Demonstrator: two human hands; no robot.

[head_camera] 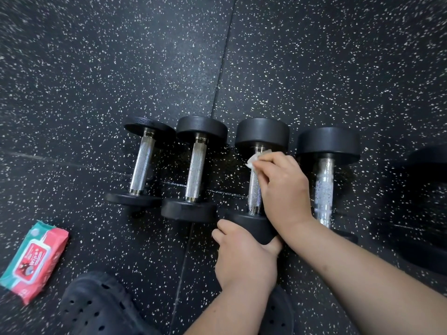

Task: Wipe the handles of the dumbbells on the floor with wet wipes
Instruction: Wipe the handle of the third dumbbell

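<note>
Several black dumbbells with knurled steel handles lie side by side on the speckled rubber floor. My right hand [281, 187] holds a crumpled white wet wipe [253, 161] against the upper handle of the third dumbbell [262, 134]. My left hand [244, 252] grips that dumbbell's near head. The first dumbbell [142, 163] and second dumbbell [196, 168] lie to the left, untouched. The fourth dumbbell [325, 187], to the right, has a glistening wet handle.
A red and green wipes pack [33, 261] lies on the floor at the lower left. My black perforated clog [96, 308] is at the bottom, under my arms. Another dark dumbbell [428, 165] sits at the far right edge, partly out of view.
</note>
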